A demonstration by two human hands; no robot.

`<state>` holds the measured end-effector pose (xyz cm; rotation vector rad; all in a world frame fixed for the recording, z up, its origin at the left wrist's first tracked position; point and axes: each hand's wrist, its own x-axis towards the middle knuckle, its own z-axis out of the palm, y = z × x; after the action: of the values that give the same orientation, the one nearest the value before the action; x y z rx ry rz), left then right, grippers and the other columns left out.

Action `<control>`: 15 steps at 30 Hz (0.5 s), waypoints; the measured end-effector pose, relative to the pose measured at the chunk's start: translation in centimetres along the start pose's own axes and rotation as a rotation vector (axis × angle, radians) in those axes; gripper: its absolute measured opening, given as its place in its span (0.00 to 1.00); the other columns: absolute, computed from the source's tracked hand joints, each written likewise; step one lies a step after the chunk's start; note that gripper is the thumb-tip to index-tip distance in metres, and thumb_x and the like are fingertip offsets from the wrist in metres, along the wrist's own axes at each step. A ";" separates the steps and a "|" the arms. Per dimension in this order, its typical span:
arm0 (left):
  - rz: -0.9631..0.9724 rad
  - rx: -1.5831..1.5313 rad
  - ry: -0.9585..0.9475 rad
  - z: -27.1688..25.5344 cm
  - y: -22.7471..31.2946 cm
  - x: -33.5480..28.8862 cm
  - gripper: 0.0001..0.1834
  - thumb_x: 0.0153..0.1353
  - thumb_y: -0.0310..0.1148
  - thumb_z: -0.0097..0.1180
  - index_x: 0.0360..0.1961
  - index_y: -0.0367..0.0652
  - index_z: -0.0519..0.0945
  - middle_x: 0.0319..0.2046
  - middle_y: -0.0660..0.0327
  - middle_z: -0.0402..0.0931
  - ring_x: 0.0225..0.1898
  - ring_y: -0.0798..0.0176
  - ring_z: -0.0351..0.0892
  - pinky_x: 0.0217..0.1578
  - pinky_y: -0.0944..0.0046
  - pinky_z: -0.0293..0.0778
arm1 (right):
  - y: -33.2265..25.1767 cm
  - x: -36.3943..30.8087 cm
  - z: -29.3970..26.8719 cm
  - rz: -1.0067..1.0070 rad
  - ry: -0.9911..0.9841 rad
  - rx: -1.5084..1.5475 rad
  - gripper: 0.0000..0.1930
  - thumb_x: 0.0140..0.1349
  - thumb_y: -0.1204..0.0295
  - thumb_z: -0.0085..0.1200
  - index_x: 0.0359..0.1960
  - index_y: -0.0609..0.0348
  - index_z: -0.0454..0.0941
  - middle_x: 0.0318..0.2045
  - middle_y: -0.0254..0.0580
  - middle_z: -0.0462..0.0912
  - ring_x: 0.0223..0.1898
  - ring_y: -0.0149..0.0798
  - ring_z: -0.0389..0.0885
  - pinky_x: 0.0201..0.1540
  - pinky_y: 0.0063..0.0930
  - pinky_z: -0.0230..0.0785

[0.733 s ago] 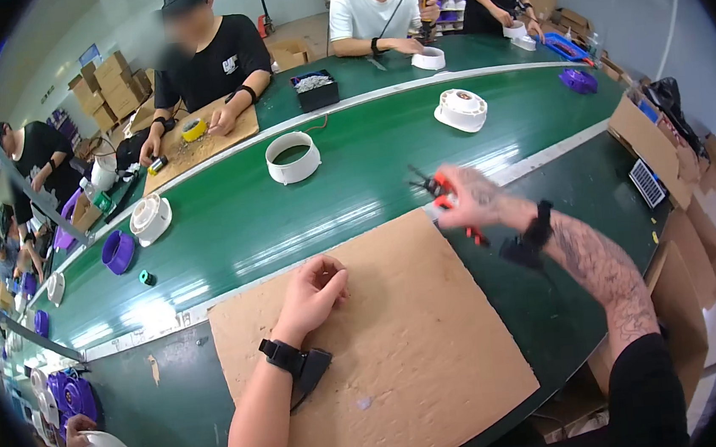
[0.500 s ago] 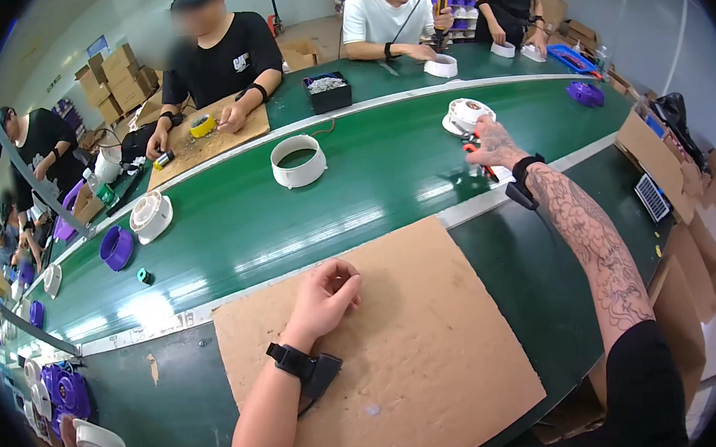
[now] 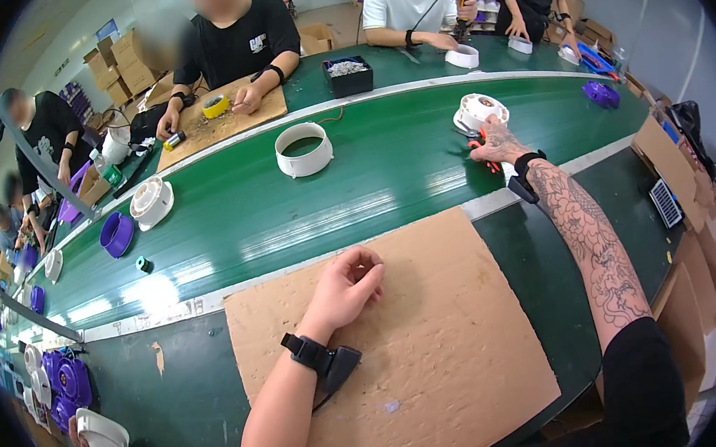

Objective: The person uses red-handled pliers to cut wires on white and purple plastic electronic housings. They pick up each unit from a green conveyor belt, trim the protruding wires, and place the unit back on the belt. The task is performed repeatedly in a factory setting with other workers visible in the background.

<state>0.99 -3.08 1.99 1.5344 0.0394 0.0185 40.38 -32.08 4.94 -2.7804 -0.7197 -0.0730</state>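
Observation:
My left hand [image 3: 348, 289] is loosely curled above the brown cardboard sheet [image 3: 436, 336], thumb near the bent forefinger; nothing shows in it. My right hand [image 3: 497, 141] reaches across the green conveyor belt [image 3: 395, 161] and is closed round cutting pliers [image 3: 476, 138] with red-orange handles, partly covered by the fingers. Just beyond that hand, a white round housing [image 3: 479, 109] lies on the belt; whether my fingers touch it I cannot tell. A white open ring [image 3: 305, 162] stands left of it.
Farther left on the belt are a white housing [image 3: 152, 202], a purple ring [image 3: 117, 234] and a small green spool [image 3: 144, 264]. A purple part [image 3: 600, 95] lies at right. Co-workers sit across, near a black box [image 3: 348, 76]. At lower left, another person's hands hold a white housing [image 3: 102, 433].
The whole view has shifted slightly to the right. My right hand has drawn the pliers together under its fingers, beside the white housing. My left hand stays curled over the cardboard.

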 end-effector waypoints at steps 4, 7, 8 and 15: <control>0.022 -0.031 -0.030 0.3 -0.2 0.5 0.07 0.74 0.31 0.60 0.44 0.38 0.78 0.34 0.65 0.78 0.32 0.70 0.83 0.32 0.68 0.81 | 0.1 -2.4 -0.2 -0.074 0.115 0.059 0.41 0.46 0.54 0.67 0.58 0.74 0.75 0.56 0.62 0.71 0.61 0.62 0.74 0.64 0.45 0.71; 0.034 -0.002 -0.024 -0.3 -1.1 0.8 0.11 0.75 0.35 0.59 0.48 0.38 0.78 0.35 0.64 0.79 0.34 0.69 0.85 0.35 0.67 0.83 | -3.1 -6.4 -1.1 -0.317 0.169 0.181 0.33 0.46 0.58 0.66 0.51 0.70 0.74 0.51 0.59 0.74 0.54 0.59 0.76 0.59 0.46 0.72; 0.037 0.020 -0.032 -0.6 -1.1 0.9 0.12 0.75 0.37 0.59 0.50 0.38 0.79 0.36 0.63 0.79 0.35 0.68 0.85 0.36 0.66 0.84 | -4.2 -8.1 -1.6 -0.374 0.150 0.210 0.31 0.46 0.60 0.66 0.49 0.68 0.74 0.49 0.57 0.74 0.52 0.58 0.76 0.57 0.45 0.72; -0.234 -0.564 -0.046 -1.5 1.2 1.5 0.33 0.76 0.48 0.59 0.62 0.25 0.69 0.51 0.47 0.82 0.50 0.53 0.88 0.52 0.54 0.86 | -17.4 -22.1 -5.6 -0.848 -0.069 0.332 0.31 0.41 0.65 0.69 0.46 0.65 0.70 0.51 0.56 0.71 0.52 0.57 0.75 0.56 0.46 0.72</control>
<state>2.43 -1.51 3.10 0.9590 0.1637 -0.1785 12.73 -29.33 12.05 -2.0046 -1.6946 -0.0152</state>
